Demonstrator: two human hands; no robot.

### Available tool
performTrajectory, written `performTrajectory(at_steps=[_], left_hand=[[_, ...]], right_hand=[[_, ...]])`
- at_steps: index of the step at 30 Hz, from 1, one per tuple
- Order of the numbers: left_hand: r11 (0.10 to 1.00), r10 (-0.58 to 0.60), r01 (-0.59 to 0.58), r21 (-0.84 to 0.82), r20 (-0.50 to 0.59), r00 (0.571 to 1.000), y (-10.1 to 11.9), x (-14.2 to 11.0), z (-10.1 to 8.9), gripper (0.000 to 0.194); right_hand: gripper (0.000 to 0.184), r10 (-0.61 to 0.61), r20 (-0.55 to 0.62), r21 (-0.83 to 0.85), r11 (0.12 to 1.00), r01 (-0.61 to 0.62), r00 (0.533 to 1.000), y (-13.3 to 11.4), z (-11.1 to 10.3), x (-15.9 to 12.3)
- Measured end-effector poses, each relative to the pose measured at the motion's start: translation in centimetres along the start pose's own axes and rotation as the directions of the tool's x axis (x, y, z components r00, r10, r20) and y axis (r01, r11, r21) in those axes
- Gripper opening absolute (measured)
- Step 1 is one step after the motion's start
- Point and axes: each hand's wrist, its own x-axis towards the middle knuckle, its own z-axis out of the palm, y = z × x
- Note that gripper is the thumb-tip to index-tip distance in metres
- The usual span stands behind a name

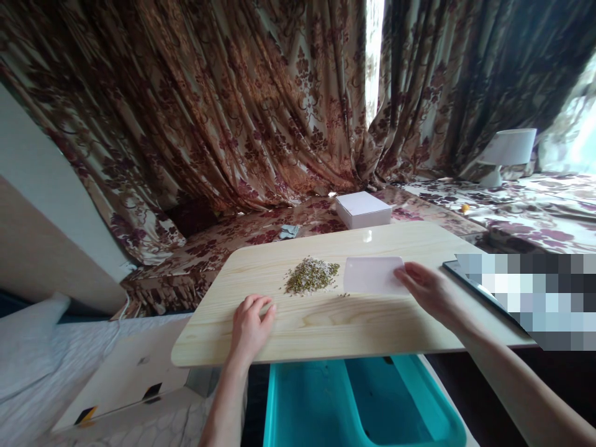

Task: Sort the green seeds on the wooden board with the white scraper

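A heap of small green and white grains [311,275], perhaps beans mixed with rice, lies on the pale wooden board [321,323]. To its right, my right hand [426,287] grips the right edge of a thin translucent white plastic sheet [373,275] between thumb and fingers. The sheet's left edge is near the heap but apart from it. A few loose dark grains [343,295] lie just below the sheet's left corner. My left hand [252,320] rests on the board at the lower left of the heap, thumb apart from the fingers, holding nothing.
Below the board's near edge is a turquoise divided tub [307,403]. A dark-edged flat object [470,282], partly blurred out, lies at the board's right. Behind the board are a white box [364,211] and a folded cloth [289,231]. A lamp [510,148] stands far right.
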Motion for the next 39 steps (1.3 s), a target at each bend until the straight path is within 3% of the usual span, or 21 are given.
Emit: performTrajectory(at_steps=[5,26,39], left_hand=[[1.000,0.002,-0.002,0.001,0.007,1.000,-0.1,0.0,0.0,0.024],[1.000,0.010,-0.010,0.013,-0.002,1.000,0.0,0.1,0.0,0.023],[1.000,0.008,-0.008,0.019,-0.002,1.000,-0.1,0.1,0.0,0.022]], right_hand=[[0.023,0.015,-0.014,-0.036,0.999,-0.015,1.000,-0.1,-0.2,-0.2],[0.031,0.000,0.043,0.077,0.997,-0.003,0.999,-0.5,0.7,-0.3],[0.023,0.009,0.045,0.049,0.999,-0.012,0.999,0.0,1.1,0.3]])
